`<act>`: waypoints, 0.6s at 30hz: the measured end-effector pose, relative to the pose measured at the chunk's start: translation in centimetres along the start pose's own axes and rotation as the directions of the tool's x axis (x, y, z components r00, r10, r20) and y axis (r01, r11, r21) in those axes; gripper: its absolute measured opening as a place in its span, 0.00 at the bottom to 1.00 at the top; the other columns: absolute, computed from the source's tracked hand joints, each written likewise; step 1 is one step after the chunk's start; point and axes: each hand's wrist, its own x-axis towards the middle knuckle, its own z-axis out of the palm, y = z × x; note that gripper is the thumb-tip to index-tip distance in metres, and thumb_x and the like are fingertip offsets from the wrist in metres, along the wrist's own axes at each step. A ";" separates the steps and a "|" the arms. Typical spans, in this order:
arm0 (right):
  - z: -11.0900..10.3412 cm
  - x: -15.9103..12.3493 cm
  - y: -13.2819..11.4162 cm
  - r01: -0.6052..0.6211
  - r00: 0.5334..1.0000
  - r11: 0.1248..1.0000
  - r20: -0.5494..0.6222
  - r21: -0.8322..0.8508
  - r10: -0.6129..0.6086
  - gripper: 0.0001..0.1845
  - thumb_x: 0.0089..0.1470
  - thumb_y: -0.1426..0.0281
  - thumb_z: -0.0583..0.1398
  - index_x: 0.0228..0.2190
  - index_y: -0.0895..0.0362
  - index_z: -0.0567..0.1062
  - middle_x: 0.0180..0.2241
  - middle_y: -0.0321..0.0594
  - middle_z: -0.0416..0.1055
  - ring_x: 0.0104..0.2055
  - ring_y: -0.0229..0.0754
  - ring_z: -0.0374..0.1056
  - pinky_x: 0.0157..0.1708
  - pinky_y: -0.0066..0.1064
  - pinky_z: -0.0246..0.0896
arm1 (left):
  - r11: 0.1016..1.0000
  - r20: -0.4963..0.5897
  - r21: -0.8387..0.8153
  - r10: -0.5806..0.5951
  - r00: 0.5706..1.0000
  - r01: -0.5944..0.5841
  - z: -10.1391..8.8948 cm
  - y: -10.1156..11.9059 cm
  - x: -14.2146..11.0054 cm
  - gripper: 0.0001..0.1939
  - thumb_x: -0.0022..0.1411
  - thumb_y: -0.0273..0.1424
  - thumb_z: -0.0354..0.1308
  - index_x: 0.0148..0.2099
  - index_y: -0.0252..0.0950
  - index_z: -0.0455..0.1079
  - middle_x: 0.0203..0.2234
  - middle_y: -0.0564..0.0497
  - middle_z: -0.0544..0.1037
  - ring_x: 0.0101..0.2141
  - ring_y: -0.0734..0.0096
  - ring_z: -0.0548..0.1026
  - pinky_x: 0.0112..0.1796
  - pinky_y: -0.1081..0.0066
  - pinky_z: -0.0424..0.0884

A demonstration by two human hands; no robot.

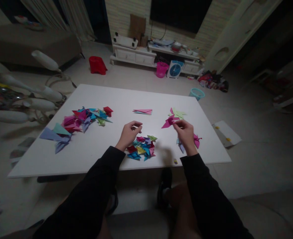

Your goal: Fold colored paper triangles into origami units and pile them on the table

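My right hand (185,132) pinches a magenta folded-paper crane (168,122) between thumb and fingers, above the right part of the white table (106,139). A light green paper crane (178,114) lies just behind it. Partly hidden under my right wrist are more paper pieces, one of them a magenta crane (196,140). My left hand (130,133) hovers with curled fingers, a small gap between thumb and fingertips and nothing visible in it. Close in front of me, beside that hand, lies a pile of small multicoloured folded-paper pieces (143,147).
A heap of larger folded papers (84,119) covers part of the table's left side. Flat folded strips (143,112) lie at the back middle. A tiny yellowish item (175,161) is at the front edge. Lamp arms (24,103) crowd the left. Beyond stand a red stool (97,65) and a teal basket (197,93).
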 end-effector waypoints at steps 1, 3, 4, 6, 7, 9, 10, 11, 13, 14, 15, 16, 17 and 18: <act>-2.3 0.2 0.4 0.005 0.998 0.997 -0.063 -0.082 -0.010 0.12 0.48 0.59 0.65 0.28 0.57 0.79 0.27 0.40 0.76 0.29 0.41 0.68 0.31 0.33 0.61 | 1.000 0.004 -0.002 0.002 1.000 -0.002 0.1 0.1 0.0 0.14 0.55 0.37 0.64 0.40 0.33 0.76 0.32 0.47 0.79 0.27 0.69 0.78 0.29 0.71 0.71; -7.0 0.0 1.7 -0.038 0.991 0.971 -0.131 -0.235 0.007 0.15 0.47 0.57 0.65 0.27 0.57 0.79 0.26 0.41 0.76 0.29 0.42 0.69 0.32 0.33 0.61 | 1.000 0.014 -0.010 0.000 1.000 0.000 0.2 0.4 -0.2 0.13 0.54 0.37 0.64 0.40 0.33 0.76 0.31 0.48 0.78 0.27 0.69 0.78 0.29 0.72 0.70; -9.2 -0.5 2.7 -0.072 0.989 0.947 -0.146 -0.314 0.026 0.16 0.47 0.56 0.64 0.27 0.57 0.79 0.26 0.42 0.76 0.29 0.43 0.69 0.32 0.34 0.61 | 1.000 0.016 -0.014 -0.001 1.000 0.002 0.2 0.5 -0.2 0.13 0.54 0.36 0.64 0.39 0.33 0.75 0.30 0.48 0.78 0.27 0.69 0.78 0.28 0.72 0.70; -13.0 -2.1 5.5 -0.142 0.986 0.890 -0.145 -0.433 0.087 0.19 0.46 0.53 0.63 0.26 0.57 0.79 0.26 0.44 0.77 0.29 0.45 0.70 0.31 0.35 0.61 | 1.000 0.019 -0.017 0.000 1.000 0.001 0.1 0.7 -0.4 0.13 0.54 0.36 0.64 0.39 0.33 0.75 0.29 0.49 0.78 0.26 0.69 0.77 0.28 0.72 0.70; -14.5 -3.1 7.1 -0.180 0.982 0.859 -0.136 -0.479 0.130 0.20 0.46 0.51 0.63 0.26 0.57 0.79 0.25 0.44 0.77 0.28 0.46 0.70 0.31 0.36 0.60 | 1.000 0.022 -0.016 0.003 1.000 -0.003 0.0 0.7 -0.5 0.13 0.54 0.36 0.64 0.39 0.33 0.75 0.29 0.49 0.78 0.26 0.70 0.77 0.28 0.72 0.70; -16.7 -5.2 10.3 -0.232 0.973 0.792 -0.118 -0.565 0.201 0.22 0.45 0.50 0.62 0.26 0.56 0.79 0.24 0.46 0.77 0.28 0.48 0.71 0.31 0.37 0.60 | 1.000 0.027 -0.011 0.015 1.000 -0.014 -0.2 0.7 -0.5 0.13 0.54 0.37 0.64 0.39 0.33 0.75 0.30 0.49 0.78 0.26 0.70 0.77 0.28 0.72 0.70; -17.5 -6.2 11.9 -0.227 0.971 0.766 -0.082 -0.602 0.224 0.21 0.46 0.50 0.62 0.26 0.56 0.80 0.25 0.46 0.77 0.29 0.49 0.71 0.31 0.38 0.60 | 1.000 0.026 -0.009 0.018 0.999 -0.018 -0.3 0.6 -0.5 0.13 0.54 0.36 0.64 0.39 0.33 0.75 0.30 0.49 0.78 0.26 0.70 0.77 0.28 0.72 0.70; -17.9 -6.9 13.2 -0.212 0.971 0.749 -0.046 -0.628 0.236 0.21 0.46 0.50 0.61 0.27 0.55 0.80 0.26 0.47 0.78 0.29 0.49 0.72 0.32 0.38 0.61 | 1.000 0.023 -0.007 0.018 1.000 -0.018 -0.4 0.5 -0.5 0.13 0.54 0.36 0.64 0.39 0.33 0.75 0.30 0.49 0.78 0.26 0.70 0.77 0.28 0.72 0.70; -18.3 -7.8 15.3 -0.197 0.970 0.732 -0.018 -0.652 0.244 0.20 0.47 0.52 0.60 0.27 0.55 0.80 0.28 0.48 0.79 0.30 0.50 0.72 0.33 0.39 0.61 | 1.000 0.013 -0.008 0.013 1.000 -0.013 -0.5 0.4 -0.5 0.13 0.53 0.36 0.64 0.39 0.33 0.75 0.30 0.49 0.78 0.26 0.70 0.77 0.28 0.72 0.70; -18.3 -7.8 16.0 -0.194 0.968 0.730 -0.009 -0.655 0.249 0.20 0.47 0.52 0.60 0.27 0.55 0.80 0.28 0.48 0.79 0.30 0.50 0.72 0.33 0.39 0.61 | 1.000 0.009 -0.010 0.008 1.000 -0.008 -0.5 0.4 -0.5 0.13 0.53 0.36 0.64 0.39 0.33 0.75 0.30 0.49 0.78 0.26 0.70 0.77 0.28 0.72 0.70; -18.1 -7.7 16.6 -0.193 0.968 0.730 -0.003 -0.655 0.253 0.19 0.47 0.53 0.60 0.27 0.55 0.80 0.29 0.48 0.79 0.30 0.49 0.73 0.33 0.38 0.61 | 1.000 0.006 -0.012 0.005 1.000 -0.004 -0.5 0.4 -0.5 0.13 0.53 0.36 0.64 0.38 0.33 0.75 0.30 0.49 0.78 0.26 0.70 0.77 0.28 0.72 0.70; -17.9 -7.5 17.1 -0.193 0.966 0.729 0.002 -0.656 0.257 0.19 0.47 0.53 0.60 0.28 0.56 0.81 0.29 0.48 0.79 0.31 0.49 0.73 0.33 0.38 0.62 | 1.000 0.006 -0.014 0.003 1.000 -0.002 -0.5 0.4 -0.5 0.13 0.53 0.35 0.64 0.38 0.33 0.75 0.30 0.49 0.78 0.25 0.70 0.77 0.28 0.72 0.70; -17.6 -7.2 17.4 -0.195 0.965 0.727 0.003 -0.658 0.262 0.19 0.46 0.54 0.60 0.27 0.56 0.81 0.28 0.48 0.79 0.31 0.49 0.73 0.34 0.38 0.62 | 1.000 0.006 -0.013 0.002 1.000 -0.001 -0.5 0.4 -0.5 0.12 0.52 0.35 0.64 0.38 0.33 0.75 0.30 0.49 0.78 0.26 0.70 0.77 0.28 0.72 0.70; -17.3 -6.8 17.7 -0.198 0.964 0.727 0.003 -0.657 0.265 0.19 0.45 0.54 0.60 0.27 0.56 0.81 0.28 0.48 0.79 0.31 0.49 0.73 0.34 0.38 0.62 | 1.000 0.006 -0.011 0.000 1.000 0.000 -0.5 0.4 -0.5 0.12 0.52 0.35 0.64 0.38 0.33 0.75 0.30 0.49 0.78 0.26 0.70 0.77 0.28 0.71 0.70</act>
